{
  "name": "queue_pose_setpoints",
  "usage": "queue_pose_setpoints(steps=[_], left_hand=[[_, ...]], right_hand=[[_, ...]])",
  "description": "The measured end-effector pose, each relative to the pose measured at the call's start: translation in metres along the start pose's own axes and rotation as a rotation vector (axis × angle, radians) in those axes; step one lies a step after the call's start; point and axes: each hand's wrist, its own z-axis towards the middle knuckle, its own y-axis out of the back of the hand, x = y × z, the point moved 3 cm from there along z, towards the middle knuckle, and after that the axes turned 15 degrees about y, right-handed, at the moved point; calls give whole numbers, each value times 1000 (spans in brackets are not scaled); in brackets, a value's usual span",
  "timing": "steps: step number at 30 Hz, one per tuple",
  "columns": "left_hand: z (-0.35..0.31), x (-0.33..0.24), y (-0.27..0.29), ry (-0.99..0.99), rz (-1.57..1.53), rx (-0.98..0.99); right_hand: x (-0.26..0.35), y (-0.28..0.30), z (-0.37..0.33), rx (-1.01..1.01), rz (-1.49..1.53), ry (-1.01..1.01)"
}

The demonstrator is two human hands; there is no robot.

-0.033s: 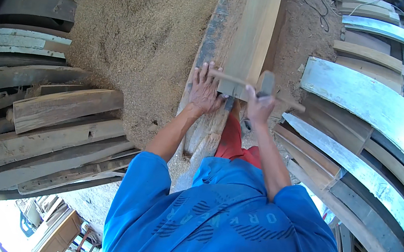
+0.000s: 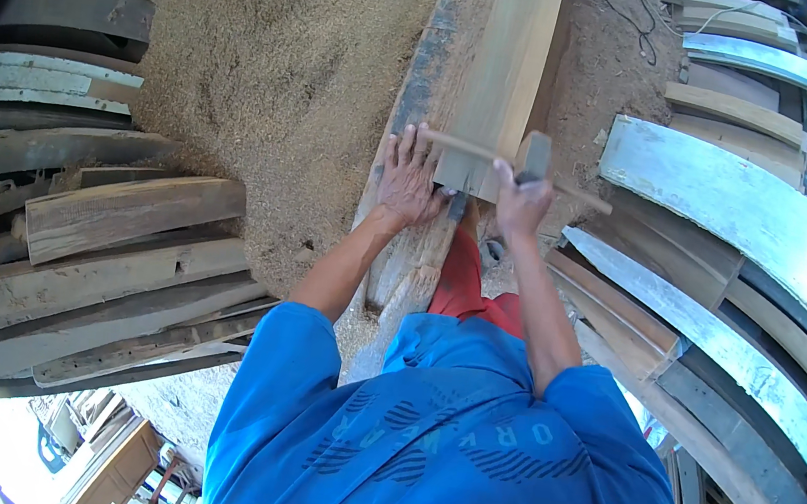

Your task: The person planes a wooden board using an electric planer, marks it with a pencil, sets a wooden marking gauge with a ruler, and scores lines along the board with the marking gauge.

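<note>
A smooth pale board (image 2: 503,73) lies lengthwise on a thick, worn wooden beam (image 2: 435,59) in front of me. My left hand (image 2: 410,180) rests flat on the beam beside the board's near end, fingers spread and thumb toward a small dark block (image 2: 460,204). My right hand (image 2: 524,206) is closed around a wooden tool (image 2: 534,155) with a dark blocky body and a long thin crossbar. The bar spans above the board's near end, its left tip close to my left fingers. I cannot make out the tool's exact kind, and my fingers hide part of it.
Sawdust and shavings (image 2: 275,65) cover the ground on the left. Stacked dark planks (image 2: 135,219) stand along the left side. More planks, including a whitish one (image 2: 727,201), line the right. A dark cable (image 2: 642,30) lies on the soil beyond the board.
My right hand and the tool have shifted slightly, the block and the bar's left end a little farther from me. My left hand stays where it was.
</note>
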Motion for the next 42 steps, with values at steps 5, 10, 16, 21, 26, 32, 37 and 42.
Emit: queue_pose_setpoints(steps=[5, 10, 16, 21, 26, 32, 37, 42], left_hand=[[-1, 2, 1, 17, -19, 0], [-3, 4, 0, 14, -44, -26], [-1, 3, 2, 36, -44, 55], [-3, 4, -3, 1, -100, -36], [-4, 5, -5, 14, -83, -13], [-4, 10, -13, 3, -78, -44], [-4, 3, 1, -19, -110, -74], [-3, 5, -1, 37, -34, 22]], right_hand=[[0, 3, 33, 42, -52, 61], [30, 19, 59, 172, 205, -255], [11, 11, 25, 162, 124, 24], [-9, 3, -23, -18, 128, 207], [7, 2, 22, -14, -26, 93], [4, 9, -17, 92, 40, 91], [-5, 6, -25, -54, -16, 217], [39, 16, 12, 97, -72, -62]])
